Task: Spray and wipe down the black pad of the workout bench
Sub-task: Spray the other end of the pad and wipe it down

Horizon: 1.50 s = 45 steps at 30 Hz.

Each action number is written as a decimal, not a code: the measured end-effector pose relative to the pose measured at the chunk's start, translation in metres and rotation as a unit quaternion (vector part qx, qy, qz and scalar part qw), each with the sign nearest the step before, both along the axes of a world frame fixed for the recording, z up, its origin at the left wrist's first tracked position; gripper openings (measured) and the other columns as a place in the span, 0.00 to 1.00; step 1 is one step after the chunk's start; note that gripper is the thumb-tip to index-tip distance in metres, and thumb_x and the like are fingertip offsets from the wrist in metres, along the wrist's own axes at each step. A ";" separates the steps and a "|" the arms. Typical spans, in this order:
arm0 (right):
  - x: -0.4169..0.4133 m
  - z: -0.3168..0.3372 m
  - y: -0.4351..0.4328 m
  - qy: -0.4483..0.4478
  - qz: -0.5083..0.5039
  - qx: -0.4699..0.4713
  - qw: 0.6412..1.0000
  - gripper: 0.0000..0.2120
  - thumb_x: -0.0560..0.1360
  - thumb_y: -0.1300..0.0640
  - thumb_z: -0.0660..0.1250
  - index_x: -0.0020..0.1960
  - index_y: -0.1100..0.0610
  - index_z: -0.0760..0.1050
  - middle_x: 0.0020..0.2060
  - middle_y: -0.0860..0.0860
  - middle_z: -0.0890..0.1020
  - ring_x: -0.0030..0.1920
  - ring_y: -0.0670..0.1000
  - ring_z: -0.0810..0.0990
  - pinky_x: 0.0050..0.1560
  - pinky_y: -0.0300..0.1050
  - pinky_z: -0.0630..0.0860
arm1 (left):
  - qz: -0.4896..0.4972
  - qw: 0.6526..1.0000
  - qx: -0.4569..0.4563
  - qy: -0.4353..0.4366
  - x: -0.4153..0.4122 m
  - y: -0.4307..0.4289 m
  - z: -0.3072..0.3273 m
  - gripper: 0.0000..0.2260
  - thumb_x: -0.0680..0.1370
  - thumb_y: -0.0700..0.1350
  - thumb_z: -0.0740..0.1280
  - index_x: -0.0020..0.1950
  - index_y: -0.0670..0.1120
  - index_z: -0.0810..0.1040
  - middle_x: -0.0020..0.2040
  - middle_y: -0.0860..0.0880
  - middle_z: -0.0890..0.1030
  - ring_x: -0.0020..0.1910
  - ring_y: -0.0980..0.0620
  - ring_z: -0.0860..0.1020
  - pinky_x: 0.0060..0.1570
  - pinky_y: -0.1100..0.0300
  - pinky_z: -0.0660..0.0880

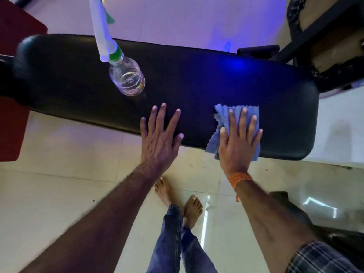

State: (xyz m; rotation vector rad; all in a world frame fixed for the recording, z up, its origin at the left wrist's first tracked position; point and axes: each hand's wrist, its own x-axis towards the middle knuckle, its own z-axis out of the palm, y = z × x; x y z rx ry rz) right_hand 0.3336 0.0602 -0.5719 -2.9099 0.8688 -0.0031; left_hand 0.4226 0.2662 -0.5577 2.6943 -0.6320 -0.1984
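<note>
Left forearm (110, 203) and right forearm (269, 213) ran up bare from the bottom corners. Left hand (160, 138) sat mid-frame, palm down, fingers straight and spread. Right hand (239, 140), right of centre, was flat too, fingers splayed, thumb out left. Bare feet (192, 207) showed low centre.

The long black bench pad (197, 79) lies level. A clear spray bottle (128, 79) stands upright on it. A blue cloth (221, 114) lies spread at its near edge.

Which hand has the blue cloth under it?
The right hand, with the orange wrist thread, presses on the blue cloth. The left hand lies bare on the black pad.
</note>
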 end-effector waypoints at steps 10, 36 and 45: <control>-0.011 -0.001 0.003 -0.019 0.021 0.018 0.999 0.28 0.88 0.44 0.48 0.85 0.50 0.51 0.85 0.54 0.52 0.84 0.62 0.49 0.80 0.70 0.52 | 0.025 0.998 0.014 0.059 0.000 0.002 0.013 0.31 0.82 0.53 0.66 0.83 0.57 0.59 0.86 0.48 0.54 0.84 0.45 0.50 0.80 0.38 0.52; 0.073 0.001 0.128 -0.018 0.034 0.038 0.999 0.27 0.87 0.44 0.48 0.85 0.46 0.51 0.85 0.51 0.51 0.84 0.60 0.47 0.81 0.69 0.47 | 0.017 0.999 -0.022 -0.027 0.065 0.107 -0.001 0.25 0.80 0.54 0.67 0.76 0.48 0.72 0.78 0.44 0.68 0.77 0.41 0.66 0.73 0.40 0.64; 0.098 0.002 0.166 -0.012 0.015 0.048 0.999 0.26 0.87 0.44 0.49 0.85 0.45 0.52 0.85 0.51 0.50 0.84 0.60 0.46 0.80 0.69 0.47 | 0.020 0.999 -0.019 -0.044 0.088 0.126 0.000 0.24 0.80 0.53 0.68 0.75 0.49 0.73 0.76 0.44 0.70 0.74 0.41 0.69 0.71 0.43 0.65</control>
